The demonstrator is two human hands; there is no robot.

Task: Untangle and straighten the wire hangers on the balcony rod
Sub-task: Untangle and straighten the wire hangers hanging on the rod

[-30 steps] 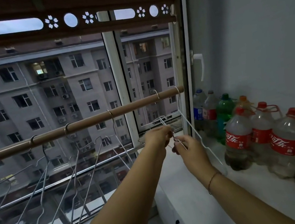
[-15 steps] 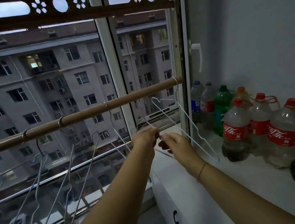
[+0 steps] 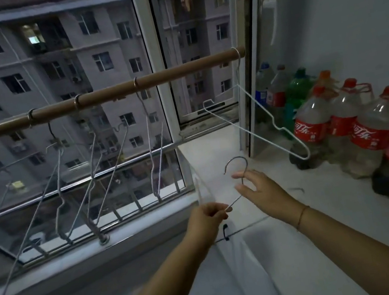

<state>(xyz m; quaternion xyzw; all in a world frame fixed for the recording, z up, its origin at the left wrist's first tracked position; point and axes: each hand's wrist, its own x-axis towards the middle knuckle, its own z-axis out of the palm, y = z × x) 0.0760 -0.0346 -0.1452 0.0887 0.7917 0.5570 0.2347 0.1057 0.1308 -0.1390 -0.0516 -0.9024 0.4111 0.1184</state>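
Note:
A brown rod (image 3: 102, 97) runs across the window. Several wire hangers (image 3: 69, 173) hang from it at a slant on the left. One white hanger (image 3: 271, 119) hangs from the rod's right end. Below the rod, over the white ledge, I hold a loose wire hanger (image 3: 236, 166) with its hook pointing up. My left hand (image 3: 208, 215) pinches its wire near the neck. My right hand (image 3: 259, 188) has its fingers spread around the hook's stem, touching it lightly.
Several large plastic bottles (image 3: 354, 125) with red labels and caps stand along the right wall on the white ledge (image 3: 307, 244). A window frame post (image 3: 158, 76) and a white window handle (image 3: 272, 18) stand behind the rod. Metal railing bars (image 3: 126, 210) line the window's bottom.
The hanger has come off the rod and both hands have brought it down over the ledge. My view has tilted downward.

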